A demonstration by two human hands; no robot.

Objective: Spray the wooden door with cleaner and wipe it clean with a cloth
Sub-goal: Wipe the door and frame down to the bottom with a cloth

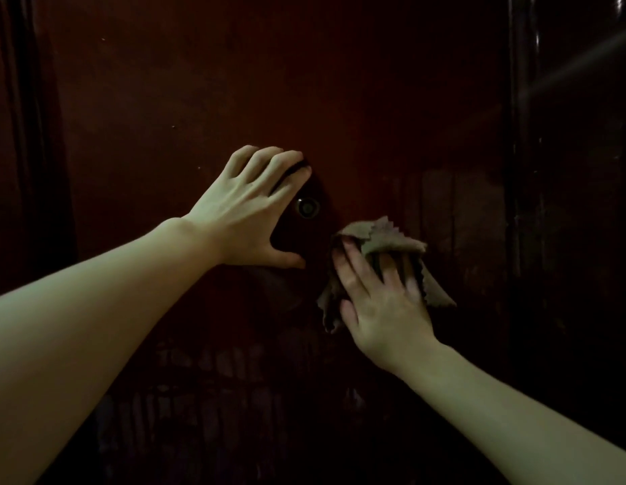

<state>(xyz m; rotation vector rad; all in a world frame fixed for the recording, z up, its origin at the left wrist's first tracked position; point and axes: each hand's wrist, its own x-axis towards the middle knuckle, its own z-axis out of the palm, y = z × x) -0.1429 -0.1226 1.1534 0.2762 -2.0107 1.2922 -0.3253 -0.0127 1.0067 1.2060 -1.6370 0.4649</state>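
A dark reddish-brown wooden door (234,82) fills the view in dim light. My left hand (248,211) rests against it with fingers spread, arched around a small round peephole (307,206). Just right of that and slightly lower, my right hand (378,299) presses a crumpled brownish cloth (388,236) flat against the door. The cloth sticks out above and on both sides of the fingers. Wet streaks (206,365) show on the door below both hands and to the right of the cloth. No spray bottle is in view.
A raised vertical moulding (21,117) runs down the door's left side. At the right stands a dark glossy door frame (525,134) with light reflections on it.
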